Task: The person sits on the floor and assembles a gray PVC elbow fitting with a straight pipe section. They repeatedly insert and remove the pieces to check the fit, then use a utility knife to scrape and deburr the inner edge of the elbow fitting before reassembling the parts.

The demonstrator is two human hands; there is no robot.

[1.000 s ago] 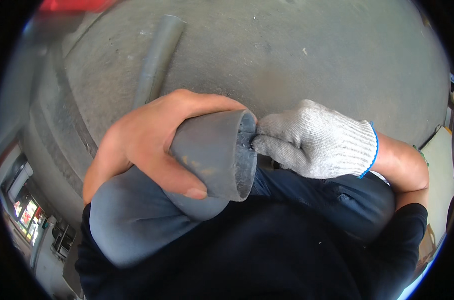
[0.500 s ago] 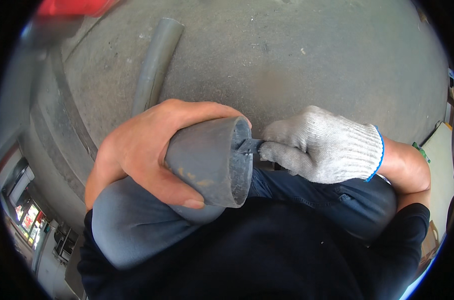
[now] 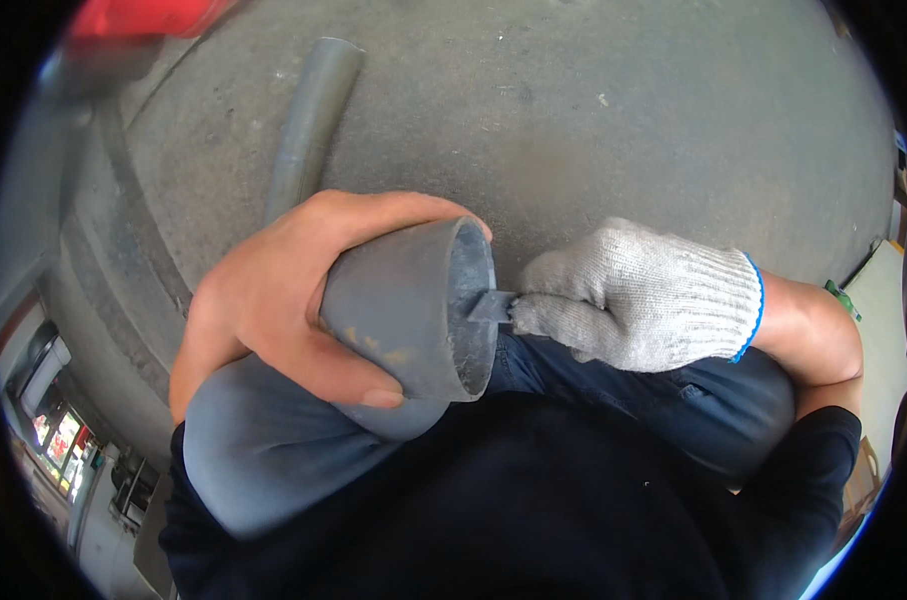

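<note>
My bare left hand (image 3: 278,280) is wrapped round a grey plastic pipe (image 3: 388,300), thumb below and fingers over the top, with the open end turned to the right. Yellowish smears mark the pipe's side. On my right hand (image 3: 643,295) is a white knitted glove with a blue cuff edge. Its fingers are closed on a short flat metal blade (image 3: 490,306) with a slanted tip; any handle is hidden in the glove. The blade's tip lies at the pipe's mouth, just within the rim. Whether it touches the wall I cannot tell.
Beyond my left hand a longer grey pipe (image 3: 316,120) lies on the concrete floor (image 3: 623,130). A red object (image 3: 148,15) stands at the far left. My bent legs in jeans (image 3: 263,450) are beneath the hands. A pale panel (image 3: 878,300) stands at the right.
The pipe's open end has shifted slightly up and left in my left hand. My right hand has moved a little, and the blade now shows more plainly, lower against the rim.
</note>
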